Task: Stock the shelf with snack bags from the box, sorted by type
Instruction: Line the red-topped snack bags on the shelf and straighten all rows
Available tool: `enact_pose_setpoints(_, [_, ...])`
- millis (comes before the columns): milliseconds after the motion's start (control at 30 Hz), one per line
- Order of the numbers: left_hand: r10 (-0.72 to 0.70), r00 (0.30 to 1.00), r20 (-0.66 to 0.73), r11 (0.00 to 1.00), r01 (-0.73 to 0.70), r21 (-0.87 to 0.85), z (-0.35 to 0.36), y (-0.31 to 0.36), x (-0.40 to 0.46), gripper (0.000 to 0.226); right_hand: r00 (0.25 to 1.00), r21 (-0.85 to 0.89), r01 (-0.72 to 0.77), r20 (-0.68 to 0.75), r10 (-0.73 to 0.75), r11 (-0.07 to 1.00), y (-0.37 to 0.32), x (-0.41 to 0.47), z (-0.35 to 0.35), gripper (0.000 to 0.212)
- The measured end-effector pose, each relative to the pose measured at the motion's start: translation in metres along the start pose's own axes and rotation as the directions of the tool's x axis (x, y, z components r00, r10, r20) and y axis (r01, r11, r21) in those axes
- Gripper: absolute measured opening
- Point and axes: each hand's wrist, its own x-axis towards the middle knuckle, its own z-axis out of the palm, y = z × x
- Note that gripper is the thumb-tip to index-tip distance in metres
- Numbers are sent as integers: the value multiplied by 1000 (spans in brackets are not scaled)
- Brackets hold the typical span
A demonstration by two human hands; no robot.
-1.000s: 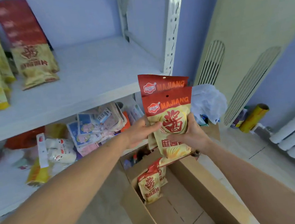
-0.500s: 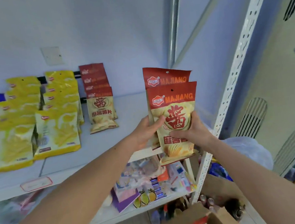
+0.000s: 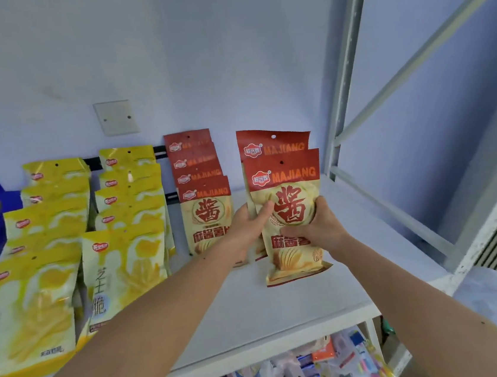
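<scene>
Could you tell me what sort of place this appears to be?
Probably a small shop or stockroom: a white metal shelf holds rows of yellow snack bags and red MAJIANG bags, sorted by type.

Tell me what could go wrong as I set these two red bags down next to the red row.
1. The rear held bag sits offset behind the front bag; only the left hand seems to reach it, so it may slide out skewed on release.
2. The left hand is close to the red row, whose bags overlap loosely; a nudge could shift them.
3. The right hand holds the bags above the bare shelf; dropped from there, they may land crooked.
</scene>
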Motion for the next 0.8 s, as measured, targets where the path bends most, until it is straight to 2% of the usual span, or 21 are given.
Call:
enact_pose_setpoints(133, [-41,992,-123,999,38,-27,-1,-10,49,50,1000,2,-27,-6,27,1000,4,50,10,77])
enact_pose_setpoints(267, [-89,958,-274,995,98,19,5,-12,97,53,999,15,-37,16,37,999,5,107,11,76])
enact_pose_setpoints(467, [-110,908,-404,993,116,-10,8,-22,162,45,999,-14,-36,39,36,999,20,188,23,79])
enact_pose_setpoints(600, [-113,895,-432,993,112,-29,8,-33,201,35,998,-22,-24,56,25,999,29,227,35,92])
enact_pose_setpoints(667, [-129,895,-427,992,113,-63,8,-37,217,37,998,-25,-23,54,24,999,31,244,39,96])
enact_pose_setpoints(800, [-132,881,-455,991,111,-71,5,-45,244,43,997,-33,-9,78,12,999,32,273,45,86])
